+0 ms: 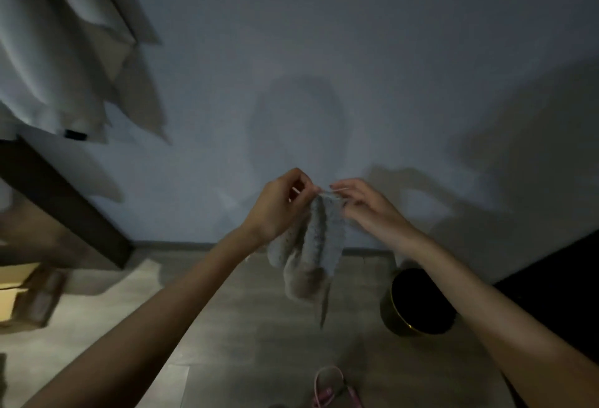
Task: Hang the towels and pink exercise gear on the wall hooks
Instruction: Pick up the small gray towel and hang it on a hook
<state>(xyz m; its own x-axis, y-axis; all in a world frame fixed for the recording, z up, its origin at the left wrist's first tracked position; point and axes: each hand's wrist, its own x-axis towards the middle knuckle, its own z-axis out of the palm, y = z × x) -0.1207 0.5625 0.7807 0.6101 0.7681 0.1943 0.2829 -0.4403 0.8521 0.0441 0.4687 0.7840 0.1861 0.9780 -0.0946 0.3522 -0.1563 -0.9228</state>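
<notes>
A small grey towel [309, 255] is held up in front of the wall [356, 51] by both hands. Its top edge is gathered between them, and the rest hangs in loose folds above the floor [243, 326]. The left hand [278, 210] is curled, with the towel's top corner pinched between finger and thumb. A thin pale loop [335, 189] at the same edge is pinched by the right hand [366, 208]. In the dim light it cannot be told for certain whether the loop is stretched between both hands or held by the right alone. Both forearms are bare and are reached in from the lower corners.

Pink exercise gear [329, 386], a looped cord or band, is laid on the floor at the bottom edge, well apart from the towel. A round black bin [421, 302] with a gold rim is set on the floor near the wall, to the right of the towel. Pale cloths [55, 51] are hung high on the left, above a dark piece of furniture [64, 200], and a cardboard box [16, 297] is seen at the left edge.
</notes>
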